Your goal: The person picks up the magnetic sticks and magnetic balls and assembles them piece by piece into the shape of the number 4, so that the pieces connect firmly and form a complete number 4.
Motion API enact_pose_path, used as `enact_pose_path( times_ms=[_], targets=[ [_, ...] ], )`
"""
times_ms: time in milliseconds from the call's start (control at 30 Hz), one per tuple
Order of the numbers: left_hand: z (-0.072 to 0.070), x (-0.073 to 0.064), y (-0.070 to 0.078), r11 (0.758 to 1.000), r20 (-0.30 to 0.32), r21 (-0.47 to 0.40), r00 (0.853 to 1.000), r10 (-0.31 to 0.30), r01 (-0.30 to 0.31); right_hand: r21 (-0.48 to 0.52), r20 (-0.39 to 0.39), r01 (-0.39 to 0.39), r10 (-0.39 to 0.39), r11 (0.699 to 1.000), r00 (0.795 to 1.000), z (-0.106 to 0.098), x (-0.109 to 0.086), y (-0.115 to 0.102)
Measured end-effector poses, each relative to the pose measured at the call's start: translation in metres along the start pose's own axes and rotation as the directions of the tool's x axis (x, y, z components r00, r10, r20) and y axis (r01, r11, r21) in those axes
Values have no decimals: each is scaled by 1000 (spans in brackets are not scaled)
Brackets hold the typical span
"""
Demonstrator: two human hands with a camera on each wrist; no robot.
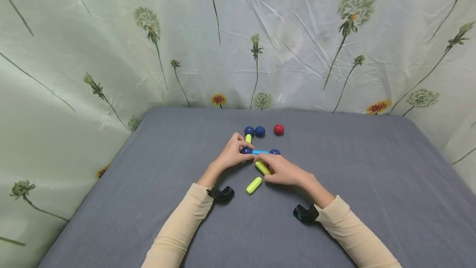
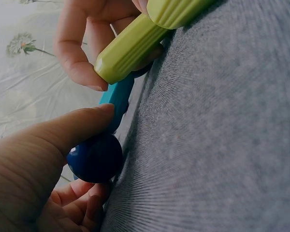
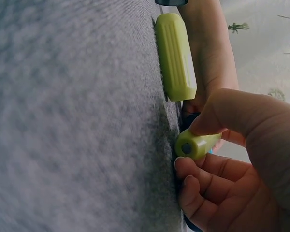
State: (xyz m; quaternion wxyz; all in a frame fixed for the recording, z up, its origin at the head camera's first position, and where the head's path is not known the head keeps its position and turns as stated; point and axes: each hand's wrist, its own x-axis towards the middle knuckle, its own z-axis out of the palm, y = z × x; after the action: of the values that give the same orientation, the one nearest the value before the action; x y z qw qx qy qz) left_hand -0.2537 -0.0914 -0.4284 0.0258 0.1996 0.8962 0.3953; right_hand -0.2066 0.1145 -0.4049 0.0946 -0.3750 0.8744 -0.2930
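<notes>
My left hand point(image 1: 233, 152) holds a dark blue ball point(image 2: 95, 158) between thumb and fingers, the thumb tip reaching onto the light blue rod point(image 1: 260, 152). That rod runs from this ball to a second dark blue ball point(image 1: 274, 151) on the right. Behind the left fingers, a yellow-green rod point(image 1: 248, 139) extends to a far dark blue ball point(image 1: 249, 130). My right hand point(image 1: 284, 170) pinches another yellow-green rod point(image 1: 262, 167), close to the light blue one. A round grey disc marks its end in the right wrist view. Whether it touches the balls, I cannot tell.
A loose yellow-green rod point(image 1: 254, 185) lies on the grey cloth point(image 1: 156, 202), nearer the person. One more dark blue ball point(image 1: 260, 131) sits beside the far one, and a red ball point(image 1: 279, 129) is to its right. A flower-printed curtain point(image 1: 297, 44) hangs behind.
</notes>
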Motion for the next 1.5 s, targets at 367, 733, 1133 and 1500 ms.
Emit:
enact_pose_path(
  times_ms=[367,733,1133,1500],
  targets=[
    [1,-1,0,1000,9,4,1000,-5,5,22,3,13,-13,1000,1000,-4,-3,2],
    [0,0,0,1000,-3,-1,1000,-7,7,98,-43,-7,11,995,999,-24,-7,3],
    [1,-1,0,1000,9,2,999,-31,31,116,-228,-62,87,991,970,-39,-12,13],
    [0,0,-2,1000,21,-3,999,-26,26,132,-403,-108,153,985,902,-42,-9,29]
  ],
)
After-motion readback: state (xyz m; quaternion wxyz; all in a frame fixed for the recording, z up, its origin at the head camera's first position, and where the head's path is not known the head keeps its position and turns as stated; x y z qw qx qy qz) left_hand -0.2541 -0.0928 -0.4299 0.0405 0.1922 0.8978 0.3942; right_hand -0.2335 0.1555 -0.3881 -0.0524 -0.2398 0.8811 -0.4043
